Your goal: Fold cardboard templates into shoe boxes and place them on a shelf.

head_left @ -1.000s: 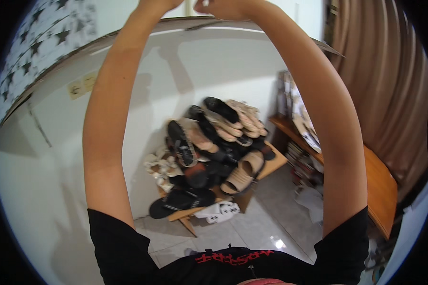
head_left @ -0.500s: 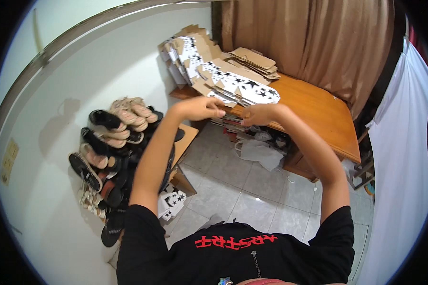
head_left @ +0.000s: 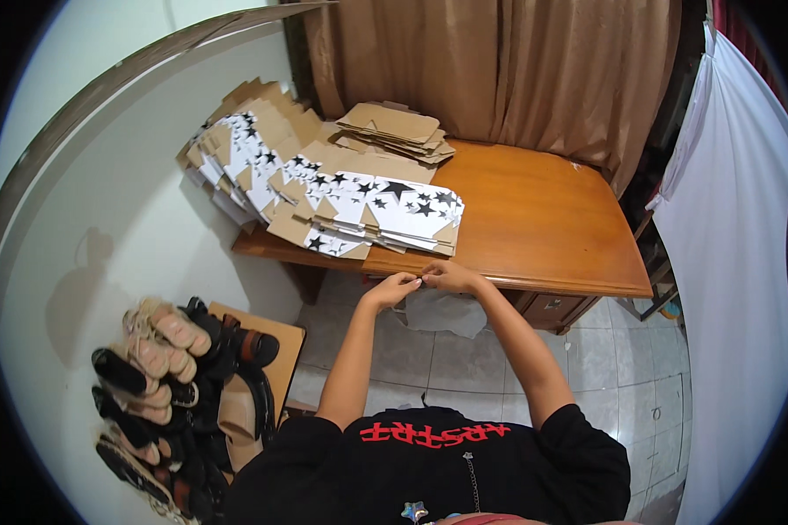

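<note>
My left hand (head_left: 396,287) and my right hand (head_left: 451,276) meet fingertip to fingertip, just off the front edge of the wooden table (head_left: 543,227). The fingers of both are closed in a pinch. Anything between them is too small to make out. Right beyond my hands lie flat, die-cut cardboard box pieces (head_left: 359,201), white with black stars on one side and brown on the other. They overlap in a long fanned row across the table's left part.
Plain brown cardboard pieces (head_left: 390,127) are stacked at the back, before a brown curtain (head_left: 499,70). Sandals and shoes (head_left: 171,385) crowd a low wooden stand (head_left: 280,337) at lower left. A white bag (head_left: 446,313) is under the table. White cloth (head_left: 727,219) hangs at right.
My hands, apart before, have come together at the fingertips. The view has shifted toward the table, and the shoes now sit lower at left.
</note>
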A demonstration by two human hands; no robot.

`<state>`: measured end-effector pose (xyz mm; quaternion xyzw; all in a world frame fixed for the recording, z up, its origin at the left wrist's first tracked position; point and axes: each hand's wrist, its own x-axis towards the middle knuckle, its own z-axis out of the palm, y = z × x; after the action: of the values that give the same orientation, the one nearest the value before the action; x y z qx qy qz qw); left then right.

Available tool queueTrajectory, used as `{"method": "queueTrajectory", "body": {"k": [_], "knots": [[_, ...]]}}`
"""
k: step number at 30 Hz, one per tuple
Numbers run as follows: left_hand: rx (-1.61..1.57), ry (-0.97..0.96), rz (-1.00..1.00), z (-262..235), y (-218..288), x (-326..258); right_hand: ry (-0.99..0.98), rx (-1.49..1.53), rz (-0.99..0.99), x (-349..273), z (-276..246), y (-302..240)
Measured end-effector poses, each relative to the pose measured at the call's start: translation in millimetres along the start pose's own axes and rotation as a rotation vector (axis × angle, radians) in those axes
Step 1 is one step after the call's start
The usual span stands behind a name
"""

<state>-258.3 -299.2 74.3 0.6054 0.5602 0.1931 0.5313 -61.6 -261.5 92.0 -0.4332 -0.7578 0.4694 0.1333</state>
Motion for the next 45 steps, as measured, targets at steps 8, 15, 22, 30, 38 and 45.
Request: {"method": "queueTrajectory", "body": {"k": [8, 15, 22, 30, 38, 45], "knots": [[0.256, 0.175, 0.136, 21, 13, 122, 0.419, 0.313, 0.132, 60, -33, 109], [0.518, 0.244, 0.058, 39, 14, 207, 0.468, 0.405, 0.225, 105, -76, 156], [0.732, 0.480, 0.001, 52, -2, 229, 0.236, 0.398, 0.181, 139, -64, 198], [0.759, 0.731, 0.057, 63, -12, 231, 0.178, 0.468, 0.429, 158, -87, 172], [0.708, 0.714, 0.085, 58, 2, 231, 0.173, 0.593, 0.446, 165, -89, 164], [0.787, 0.830, 0.128, 28, 22, 222, 0.169, 0.709, 0.345, 165, -94, 154]]}}
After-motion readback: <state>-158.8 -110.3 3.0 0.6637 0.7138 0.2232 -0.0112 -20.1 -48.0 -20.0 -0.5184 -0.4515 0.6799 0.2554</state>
